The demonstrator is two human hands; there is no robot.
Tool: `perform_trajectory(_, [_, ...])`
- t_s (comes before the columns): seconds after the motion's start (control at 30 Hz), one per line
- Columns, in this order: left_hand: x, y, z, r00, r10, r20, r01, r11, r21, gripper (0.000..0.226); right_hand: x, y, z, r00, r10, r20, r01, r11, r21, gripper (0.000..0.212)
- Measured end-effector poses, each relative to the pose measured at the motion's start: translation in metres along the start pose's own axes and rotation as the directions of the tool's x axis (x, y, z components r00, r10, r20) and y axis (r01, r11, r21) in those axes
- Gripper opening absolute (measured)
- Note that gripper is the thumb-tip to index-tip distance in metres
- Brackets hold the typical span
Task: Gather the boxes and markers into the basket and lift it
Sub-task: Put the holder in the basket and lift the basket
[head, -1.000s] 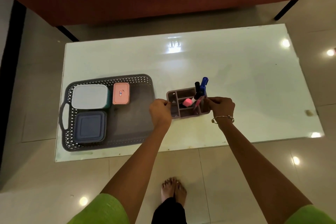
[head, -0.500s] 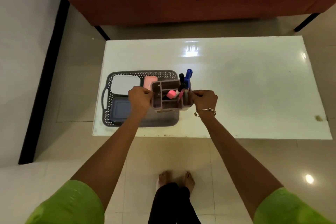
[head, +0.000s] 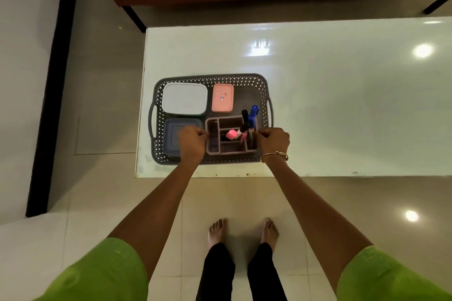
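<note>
Whereas the marker caddy [head: 230, 148] was pinched on the bare counter [head: 342, 105] to the right of the basket [head: 212, 78] a second ago, and was carried over the basket's near right part half a second ago, it is now seen inside the basket, in the near right corner. There it is set just beside the blue-grey box [head: 172, 129] and in front of the pink box [head: 222, 98], with the white box [head: 184, 98] in the far left corner. The caddy's left wall is pinched by the curled fingers of the left grip [head: 192, 140], and its right wall is pinched in the same way by the right grip [head: 274, 140]. Whether the caddy is already rested on the basket floor or is held just above it cannot be told. A blue marker [head: 253, 115] and a black marker [head: 244, 118] are stood, slightly tilted, in the caddy's far right compartment, and a pink-capped marker [head: 231, 134] is leaned across the middle. Since all three boxes and the markers are now within the basket walls, the gathering is judged to be all but finished. What is left, it is judged, is for the caddy to be let go, for the left handle [head: 152, 121] and the right handle [head: 270, 111] to be taken, and for the basket to be raised level, so that the tall markers are not tipped out.
</note>
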State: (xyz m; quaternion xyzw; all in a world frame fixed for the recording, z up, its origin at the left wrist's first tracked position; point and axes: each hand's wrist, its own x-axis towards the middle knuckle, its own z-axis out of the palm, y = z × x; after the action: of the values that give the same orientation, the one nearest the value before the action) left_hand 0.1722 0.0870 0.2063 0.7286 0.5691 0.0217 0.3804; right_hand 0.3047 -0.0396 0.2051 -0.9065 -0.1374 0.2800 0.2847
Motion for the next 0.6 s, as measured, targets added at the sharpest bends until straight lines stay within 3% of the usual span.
perform_trajectory(0.23, [0.011, -0.009, -0.007, 0.999, 0.03, 0.041, -0.027, 0.998, -0.06, 0.023, -0.004, -0.007, 0.009, 0.995, 0.042, -0.093, -0.045, 0.999, -0.03, 0.022])
perform_trajectory(0.4, [0.028, -0.017, -0.054, 0.992, 0.094, -0.082, -0.1, 0.992, -0.071, 0.026, 0.004, -0.016, -0.013, 0.958, 0.024, -0.285, -0.002, 0.997, 0.076, 0.019])
perform_trajectory(0.6, [0.07, -0.039, -0.108, 0.967, 0.139, -0.214, -0.14, 0.99, 0.01, 0.024, 0.035, -0.03, -0.021, 0.967, 0.036, -0.252, -0.015, 0.996, 0.085, 0.03])
